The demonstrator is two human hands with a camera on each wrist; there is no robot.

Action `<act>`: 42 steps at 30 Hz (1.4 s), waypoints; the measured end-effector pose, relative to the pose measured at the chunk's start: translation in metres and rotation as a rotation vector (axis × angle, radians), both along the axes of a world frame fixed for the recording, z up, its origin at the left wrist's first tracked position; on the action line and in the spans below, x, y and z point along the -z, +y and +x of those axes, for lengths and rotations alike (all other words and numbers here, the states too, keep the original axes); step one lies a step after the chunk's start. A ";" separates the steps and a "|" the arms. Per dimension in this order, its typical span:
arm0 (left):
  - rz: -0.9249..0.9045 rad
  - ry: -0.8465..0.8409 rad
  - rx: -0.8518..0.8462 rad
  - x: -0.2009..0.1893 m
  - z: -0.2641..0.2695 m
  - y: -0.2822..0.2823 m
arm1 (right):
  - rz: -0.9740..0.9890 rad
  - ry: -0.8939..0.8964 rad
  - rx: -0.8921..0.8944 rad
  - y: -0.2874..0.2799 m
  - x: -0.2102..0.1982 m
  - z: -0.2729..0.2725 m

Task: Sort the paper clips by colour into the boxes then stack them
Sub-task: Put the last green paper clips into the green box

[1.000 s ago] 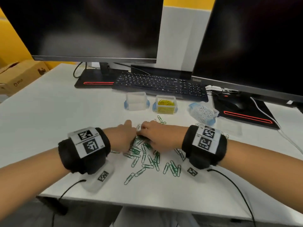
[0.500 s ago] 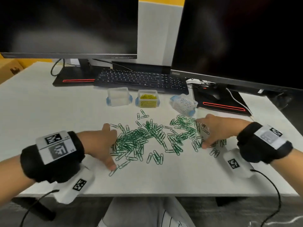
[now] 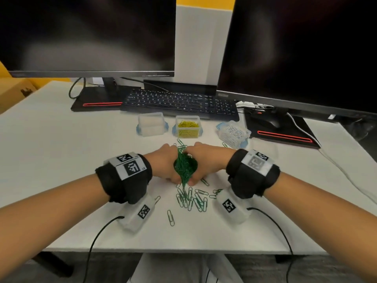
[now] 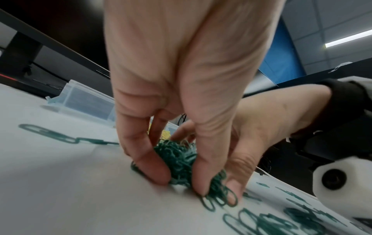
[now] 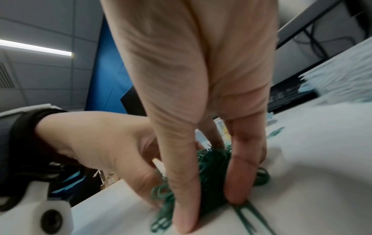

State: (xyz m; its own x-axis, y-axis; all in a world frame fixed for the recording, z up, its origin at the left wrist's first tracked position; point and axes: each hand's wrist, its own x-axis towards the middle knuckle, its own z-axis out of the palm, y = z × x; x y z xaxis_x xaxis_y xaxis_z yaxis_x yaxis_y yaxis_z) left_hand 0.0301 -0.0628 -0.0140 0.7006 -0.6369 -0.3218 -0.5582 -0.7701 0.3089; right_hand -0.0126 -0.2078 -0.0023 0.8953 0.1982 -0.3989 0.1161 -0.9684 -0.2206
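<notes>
Both hands are now closed together around one dense bundle of green paper clips [image 3: 185, 166], where half a second ago I record those clips spread wide across the desk with my hands far apart at either end of the spread. My left hand [image 3: 163, 163] cups the bundle from its side, fingers curled down to the desk; my right hand [image 3: 206, 160] mirrors it. The wrist views confirm fingertips [image 4: 159, 171] pressed into the clips at desk level, so the bundle is gathered but, in my judgement, not yet lifted.

Assessment: the sweep has consolidated most of the green stock into one load, ready for transfer to a box. A remainder of loose green clips [image 3: 191, 201] lies nearer to me, between the wrists, and a few more sit beyond the hands; these will need a second pass.

Boxes, far side of the hands: an empty clear box [image 3: 151, 124] on the left, a box of yellow clips [image 3: 187, 129] in the middle, and a tilted box of pale clips [image 3: 233, 133] to the right. I judge the empty one to be the green destination. Stacking is not yet begun.

Surface: a white desk [image 3: 61, 160]. Behind stand a black keyboard [image 3: 179, 103] and two dark monitors [image 3: 87, 33]; a mouse [image 3: 269, 121] rests on its pad at right. Yellow wall above.
</notes>
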 end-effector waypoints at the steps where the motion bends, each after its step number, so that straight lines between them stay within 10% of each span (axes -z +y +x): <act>1: -0.022 0.008 -0.007 0.001 0.001 -0.001 | 0.005 -0.011 -0.002 0.005 0.001 0.004; 19: -0.239 -0.048 -0.213 -0.065 0.097 0.022 | 0.327 -0.150 0.159 0.034 -0.053 0.112; 28: -0.134 -0.079 -0.332 -0.047 0.143 0.020 | 0.310 -0.345 0.308 0.061 -0.010 0.153; 42: -0.110 0.084 -0.258 -0.051 0.101 0.013 | 0.297 0.020 0.324 0.047 -0.038 0.106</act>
State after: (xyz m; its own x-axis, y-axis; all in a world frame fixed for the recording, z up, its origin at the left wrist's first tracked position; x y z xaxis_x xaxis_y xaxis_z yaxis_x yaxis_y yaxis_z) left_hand 0.1312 -0.0502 0.0367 0.8178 -0.4754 -0.3245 -0.3171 -0.8426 0.4352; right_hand 0.0937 -0.1612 0.0358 0.9227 0.0172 -0.3852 -0.1904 -0.8483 -0.4941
